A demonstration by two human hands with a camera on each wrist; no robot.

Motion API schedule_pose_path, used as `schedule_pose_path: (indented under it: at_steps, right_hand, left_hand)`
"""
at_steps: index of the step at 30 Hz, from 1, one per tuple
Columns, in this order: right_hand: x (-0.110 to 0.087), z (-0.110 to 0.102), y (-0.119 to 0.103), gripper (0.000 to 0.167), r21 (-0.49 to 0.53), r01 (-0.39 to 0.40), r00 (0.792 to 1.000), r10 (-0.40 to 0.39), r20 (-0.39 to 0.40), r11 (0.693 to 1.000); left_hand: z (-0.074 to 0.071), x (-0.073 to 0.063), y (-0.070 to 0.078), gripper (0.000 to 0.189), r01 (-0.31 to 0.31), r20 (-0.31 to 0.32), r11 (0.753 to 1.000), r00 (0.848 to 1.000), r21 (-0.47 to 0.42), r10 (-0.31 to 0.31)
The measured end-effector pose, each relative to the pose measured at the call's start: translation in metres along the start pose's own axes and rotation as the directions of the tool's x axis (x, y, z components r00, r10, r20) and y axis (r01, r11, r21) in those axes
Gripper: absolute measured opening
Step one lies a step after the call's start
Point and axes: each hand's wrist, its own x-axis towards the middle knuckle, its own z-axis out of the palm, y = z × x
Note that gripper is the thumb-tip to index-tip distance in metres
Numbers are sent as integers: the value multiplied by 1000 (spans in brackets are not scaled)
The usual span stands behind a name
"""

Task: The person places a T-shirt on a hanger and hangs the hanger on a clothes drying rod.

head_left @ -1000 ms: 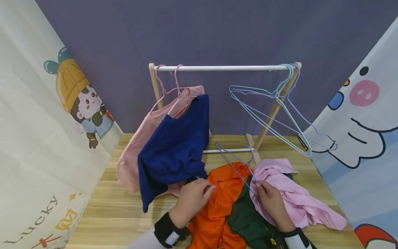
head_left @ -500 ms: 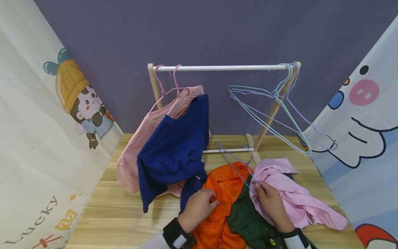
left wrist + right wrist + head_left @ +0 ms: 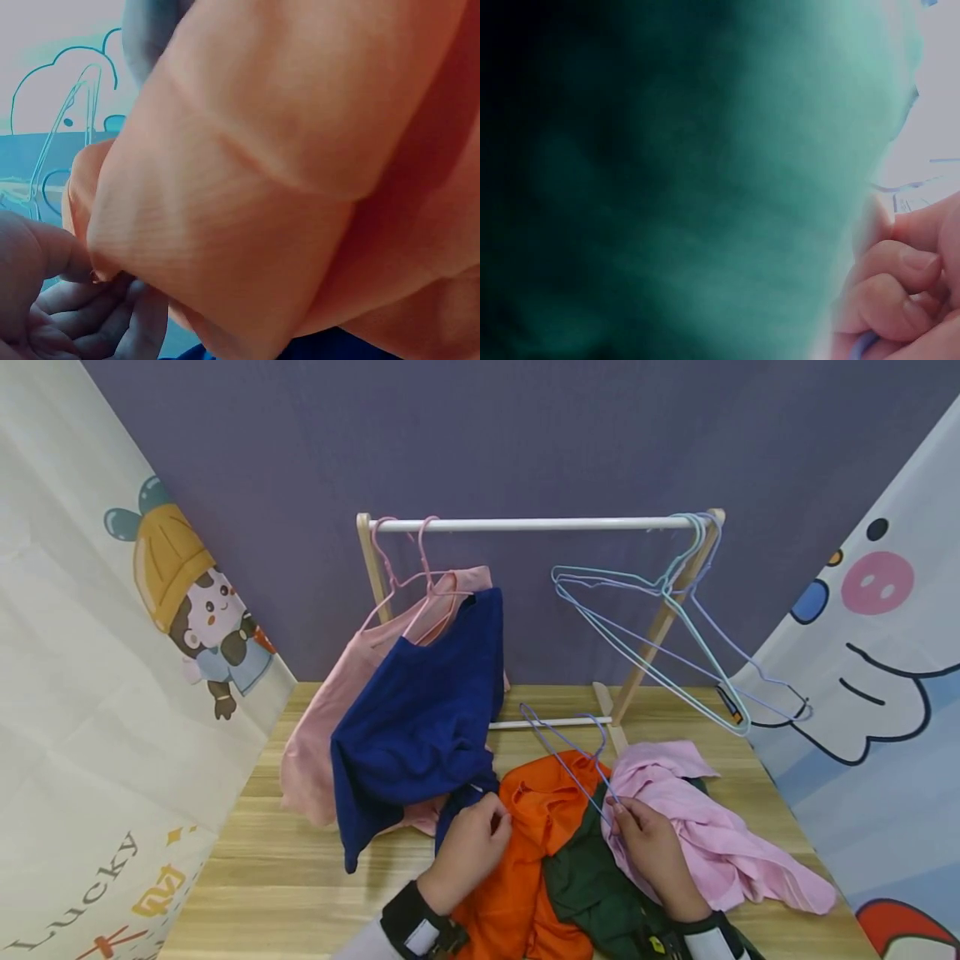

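Observation:
In the head view my left hand (image 3: 472, 843) is over the left side of an orange garment (image 3: 540, 802) on the table. The left wrist view shows its thumb and fingers pinching the edge of the orange cloth (image 3: 225, 202). My right hand (image 3: 651, 852) grips one end of a purple wire hanger (image 3: 555, 753), whose hook points away over the orange garment. In the right wrist view the fingers curl around the blue-purple wire (image 3: 864, 343), and green cloth (image 3: 727, 165) fills most of the picture. A dark green garment (image 3: 592, 881) lies between the hands.
A rack with a white bar (image 3: 555, 524) stands behind. On its left hang a pink top (image 3: 322, 752) and a blue top (image 3: 420, 718) on pink hangers. Bare mint hangers (image 3: 708, 647) and purple ones hang at the right. A pink garment (image 3: 712, 827) lies right of my right hand.
My left hand shifted right and toward me, then back left and away, with the orange cloth's upper folds changing. The right hand and hanger stayed almost still, the hook tilting slightly.

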Motion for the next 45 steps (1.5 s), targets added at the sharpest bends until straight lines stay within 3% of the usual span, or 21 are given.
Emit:
schedule_pose_path:
  at_steps: [6, 11, 14, 17, 20, 22, 25, 28, 36, 41, 45]
  right_hand:
    - [0, 0, 2, 17, 33, 9, 1000, -10, 8, 999]
    - [0, -1, 3, 18, 56, 5, 1000, -5, 13, 998]
    - [1, -2, 3, 18, 57, 3, 1000, -3, 12, 998]
    - [1, -3, 2, 19, 56, -4, 1000, 3, 15, 998]
    - [0, -5, 2, 21, 58, -8, 1000, 6, 20, 998]
    - [0, -5, 2, 22, 70, -9, 1000, 7, 26, 998]
    - [0, -6, 2, 22, 83, -12, 1000, 9, 30, 996]
    - [0, -6, 3, 22, 81, -13, 1000, 11, 28, 997]
    - [-2, -10, 2, 18, 25, 21, 1000, -22, 18, 999]
    - [-4, -16, -5, 17, 57, 25, 1000, -26, 7, 998]
    - [-5, -20, -8, 17, 75, 43, 999, -42, -13, 996]
  left_hand:
    - [-3, 3, 1, 9, 35, -97, 993, 994, -109, -46]
    - [-9, 7, 2, 19, 37, -190, 957, 977, -288, -95]
    - [-12, 10, 2, 21, 86, -184, 925, 969, -370, -164]
    - [-15, 14, 3, 22, 172, -150, 878, 953, -446, -263]
    - [-22, 15, 7, 17, 204, -149, 853, 940, -481, -308]
    - [-27, 15, 10, 7, 205, -157, 862, 938, -463, -308]
    - [-32, 16, 14, 25, 197, -153, 910, 952, -364, -267]
    - [-32, 16, 14, 33, 206, -138, 938, 958, -277, -251]
    - [-35, 19, 11, 19, 184, -153, 953, 962, -242, -225]
    - [-47, 20, 16, 10, 181, -178, 967, 961, -180, -213]
    - [-65, 25, 25, 11, 166, -207, 969, 957, -184, -203]
